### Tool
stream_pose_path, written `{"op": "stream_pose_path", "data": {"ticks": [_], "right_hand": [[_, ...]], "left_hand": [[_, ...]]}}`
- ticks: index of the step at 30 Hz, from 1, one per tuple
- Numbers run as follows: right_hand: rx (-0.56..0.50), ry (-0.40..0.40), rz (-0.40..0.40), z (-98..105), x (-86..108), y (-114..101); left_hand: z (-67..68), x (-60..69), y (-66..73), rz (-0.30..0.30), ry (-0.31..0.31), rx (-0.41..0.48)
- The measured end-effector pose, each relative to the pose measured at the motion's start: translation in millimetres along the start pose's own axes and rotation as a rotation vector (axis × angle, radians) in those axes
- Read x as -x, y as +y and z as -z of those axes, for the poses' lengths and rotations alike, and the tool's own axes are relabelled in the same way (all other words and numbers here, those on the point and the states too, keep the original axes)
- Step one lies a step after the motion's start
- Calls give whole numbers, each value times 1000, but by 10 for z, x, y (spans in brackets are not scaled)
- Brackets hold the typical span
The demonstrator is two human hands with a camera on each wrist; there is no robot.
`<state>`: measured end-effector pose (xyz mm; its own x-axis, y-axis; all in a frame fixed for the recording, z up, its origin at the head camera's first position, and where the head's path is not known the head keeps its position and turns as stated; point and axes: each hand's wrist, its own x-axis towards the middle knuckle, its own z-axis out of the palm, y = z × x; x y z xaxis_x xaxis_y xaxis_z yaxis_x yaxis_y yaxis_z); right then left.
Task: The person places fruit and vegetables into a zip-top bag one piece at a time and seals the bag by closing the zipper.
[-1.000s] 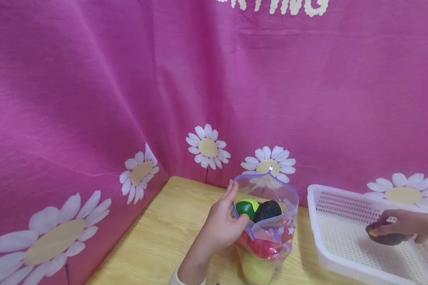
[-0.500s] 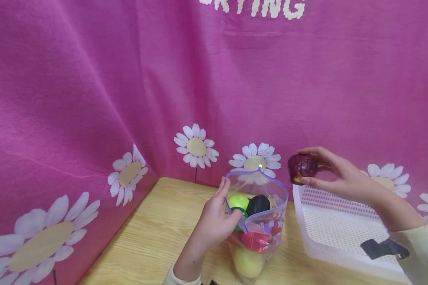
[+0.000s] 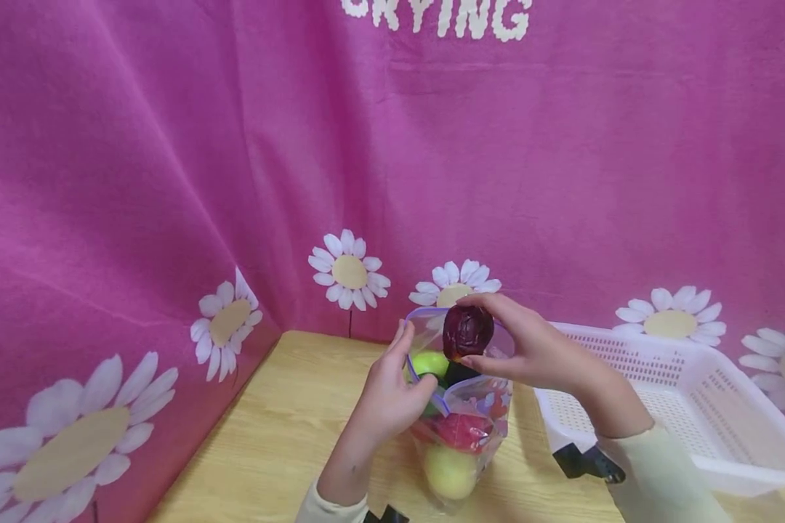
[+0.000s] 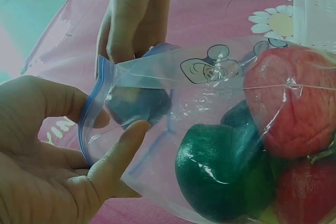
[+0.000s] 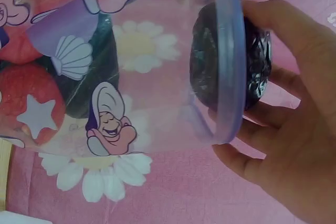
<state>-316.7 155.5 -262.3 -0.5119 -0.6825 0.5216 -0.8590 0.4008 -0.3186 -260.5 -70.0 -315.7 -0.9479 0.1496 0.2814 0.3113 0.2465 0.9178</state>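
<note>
My right hand [image 3: 533,345] grips a dark purple round fruit [image 3: 467,332] at the mouth of a clear zip bag [image 3: 490,436]. Through the bag's wall in the right wrist view, part of the fruit [image 5: 257,66] shows inside the rim and part outside. My left hand [image 3: 386,399] holds the bag's purple-edged rim at the left, thumb inside the mouth in the left wrist view. In the bag are a yellow fruit [image 3: 450,471], red fruits [image 3: 464,432], a bright green fruit [image 3: 429,362], a dark green one [image 4: 220,169] and a black one [image 3: 459,373].
A white perforated plastic basket [image 3: 739,450] stands right of the bag on the wooden table [image 3: 262,436]. A pink cloth [image 3: 562,145] printed with daisies hangs behind and along the left side. Black wrist straps [image 3: 589,463] sit at the sleeves.
My right hand has lifted the purple fruit out of the basket and carried it left to the bag's mouth. The left hand keeps its hold on the rim. The head view has shifted slightly right.
</note>
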Motion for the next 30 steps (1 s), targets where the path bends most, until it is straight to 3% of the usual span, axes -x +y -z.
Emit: {"op": "stream_pose_path", "data": {"ticks": [8,15,18,24,27,30], "right_hand": [[94,15,-73,-33,51,-2],[213,218,-70,-80,292,-266],[183,276,-74,-154,404,-406],[118,222,-196,-398,535,-598],[141,170,-260,-550,550,-631],[172,164,-271,-662,520,-641]], "left_hand": [[3,-9,-28,-6,20,48],[14,-4,-3,-25,9,50],[13,-7,-15,-28,8,55],[14,-22,-14,-37,7,38],[19,-18,-20,-57,6,21],[44,-16,-44,-81,23,13]]}}
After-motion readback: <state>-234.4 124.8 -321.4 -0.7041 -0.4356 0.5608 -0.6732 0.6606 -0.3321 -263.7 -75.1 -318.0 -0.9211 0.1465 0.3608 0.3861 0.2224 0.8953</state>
